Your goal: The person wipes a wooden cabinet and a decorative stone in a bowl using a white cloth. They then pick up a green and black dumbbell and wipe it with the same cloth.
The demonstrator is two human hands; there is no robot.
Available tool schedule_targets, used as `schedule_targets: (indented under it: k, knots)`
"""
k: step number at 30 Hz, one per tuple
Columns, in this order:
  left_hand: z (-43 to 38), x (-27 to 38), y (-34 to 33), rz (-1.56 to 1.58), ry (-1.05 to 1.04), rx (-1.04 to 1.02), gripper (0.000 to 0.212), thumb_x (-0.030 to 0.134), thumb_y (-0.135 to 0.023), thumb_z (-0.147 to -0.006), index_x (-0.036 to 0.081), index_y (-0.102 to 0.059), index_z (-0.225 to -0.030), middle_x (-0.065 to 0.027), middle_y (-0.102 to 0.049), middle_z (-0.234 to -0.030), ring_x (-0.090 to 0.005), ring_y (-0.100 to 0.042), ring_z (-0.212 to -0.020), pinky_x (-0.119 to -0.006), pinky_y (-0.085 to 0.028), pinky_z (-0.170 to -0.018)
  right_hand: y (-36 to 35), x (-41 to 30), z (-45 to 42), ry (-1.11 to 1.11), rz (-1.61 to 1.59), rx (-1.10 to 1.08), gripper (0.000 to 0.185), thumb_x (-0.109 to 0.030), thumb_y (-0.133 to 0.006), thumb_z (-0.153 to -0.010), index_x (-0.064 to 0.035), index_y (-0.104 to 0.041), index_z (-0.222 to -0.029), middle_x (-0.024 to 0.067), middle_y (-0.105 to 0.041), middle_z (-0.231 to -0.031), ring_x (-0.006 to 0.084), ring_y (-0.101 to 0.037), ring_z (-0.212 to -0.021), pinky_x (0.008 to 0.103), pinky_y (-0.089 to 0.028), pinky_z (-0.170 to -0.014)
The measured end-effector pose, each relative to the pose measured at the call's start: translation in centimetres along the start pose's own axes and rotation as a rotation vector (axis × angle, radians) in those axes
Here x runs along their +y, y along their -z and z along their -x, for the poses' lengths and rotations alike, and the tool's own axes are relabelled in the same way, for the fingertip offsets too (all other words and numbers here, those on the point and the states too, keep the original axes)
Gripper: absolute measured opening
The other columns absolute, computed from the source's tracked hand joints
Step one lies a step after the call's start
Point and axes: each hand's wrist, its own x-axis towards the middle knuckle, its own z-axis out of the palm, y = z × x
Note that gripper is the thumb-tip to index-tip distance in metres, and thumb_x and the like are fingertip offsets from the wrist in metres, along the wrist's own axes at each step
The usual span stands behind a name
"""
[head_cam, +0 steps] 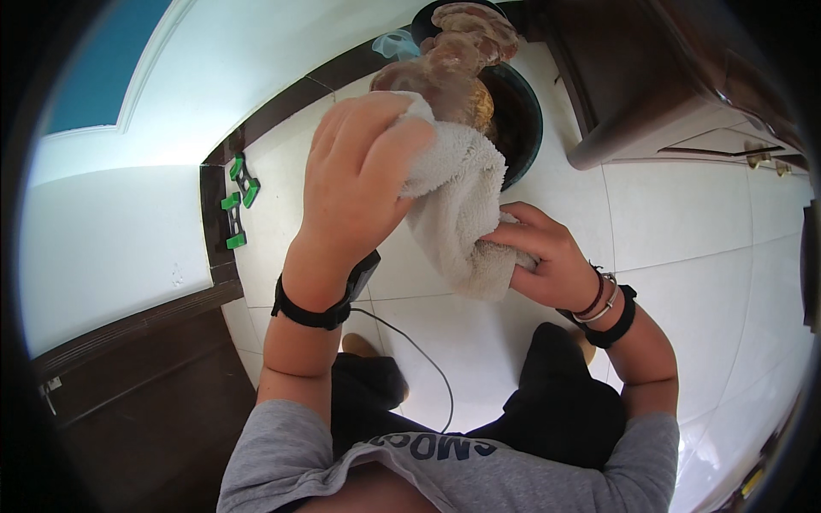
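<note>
A whitish terry cloth (458, 192) hangs bunched between my two hands. My left hand (369, 157) grips its upper end, close to a glossy reddish-brown carved piece (442, 70), perhaps of stone or wood, with a gold-coloured part (481, 106) at its side. Whether the cloth touches the carving cannot be told. My right hand (545, 256) holds the lower right folds of the cloth between thumb and fingers. Behind the cloth, a dark round basin or pot (529, 128) stands on the floor, partly hidden by the carving.
Dark wooden furniture with a rounded edge (616, 138) stands at the right. Two green-and-black push-up stands (235, 221) lie by the left skirting. A translucent bluish thing (396, 45) is beside the carving. A thin cable (426, 356) runs down from my left wrist.
</note>
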Motion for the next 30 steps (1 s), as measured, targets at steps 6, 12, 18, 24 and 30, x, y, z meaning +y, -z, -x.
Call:
schedule_targets:
  k: [6, 12, 18, 24, 30]
  knots:
    - [-0.3, 0.1, -0.6, 0.048, -0.2, -0.039, 0.032, 0.008, -0.068, -0.054, 0.007, -0.057, -0.084, -0.011, -0.057, -0.093, -0.0303, -0.059, -0.084, -0.038, -0.051, -0.072, 0.0, 0.0, -0.1, -0.015, 0.001, 0.0, 0.051, 0.003, -0.056, -0.065, -0.0125, -0.063, -0.114, 0.017, -0.054, -0.114, 0.0324, -0.057, -0.102, 0.0343, -0.047, -0.088]
    - [2.5, -0.5, -0.4, 0.033, -0.26, 0.042, 0.028, 0.008, -0.069, -0.058, 0.008, -0.057, -0.083, -0.0109, -0.057, -0.094, -0.0296, -0.062, -0.088, -0.038, -0.053, -0.076, 0.1, -0.1, -0.1, -0.036, -0.022, -0.019, 0.055, 0.005, -0.055, -0.064, -0.0137, -0.062, -0.116, 0.0165, -0.055, -0.113, 0.0321, -0.057, -0.102, 0.0342, -0.047, -0.088]
    - [2.7, -0.3, -0.6, -0.129, -0.08, 0.175, 0.026, 0.006, -0.069, -0.062, 0.007, -0.057, -0.086, -0.0131, -0.058, -0.102, -0.0319, -0.062, -0.091, -0.043, -0.051, -0.08, 0.3, 0.1, -0.4, -0.024, -0.027, 0.014, 0.053, 0.006, -0.056, -0.067, -0.0121, -0.062, -0.116, 0.0157, -0.056, -0.112, 0.0304, -0.057, -0.1, 0.0335, -0.047, -0.088]
    - [1.9, -1.0, -1.0, -0.009, -0.223, 0.051, 0.026, 0.007, -0.066, -0.059, 0.007, -0.06, -0.084, -0.0116, -0.057, -0.098, -0.0291, -0.061, -0.087, -0.039, -0.052, -0.074, 0.1, 0.0, -0.6, -0.037, -0.044, 0.021, 0.045, 0.004, -0.06, -0.072, -0.011, -0.063, -0.115, 0.0147, -0.057, -0.112, 0.0291, -0.058, -0.099, 0.0325, -0.048, -0.086]
    - [3.4, -0.9, -1.0, -0.038, -0.251, 0.142, 0.019, 0.007, -0.066, -0.062, 0.007, -0.06, -0.08, -0.0106, -0.058, -0.095, -0.028, -0.061, -0.084, -0.038, -0.053, -0.074, 0.0, 0.2, -0.3, -0.037, -0.039, 0.023, 0.045, 0.003, -0.059, -0.072, -0.0112, -0.063, -0.114, 0.0144, -0.058, -0.11, 0.0292, -0.058, -0.1, 0.0326, -0.048, -0.086]
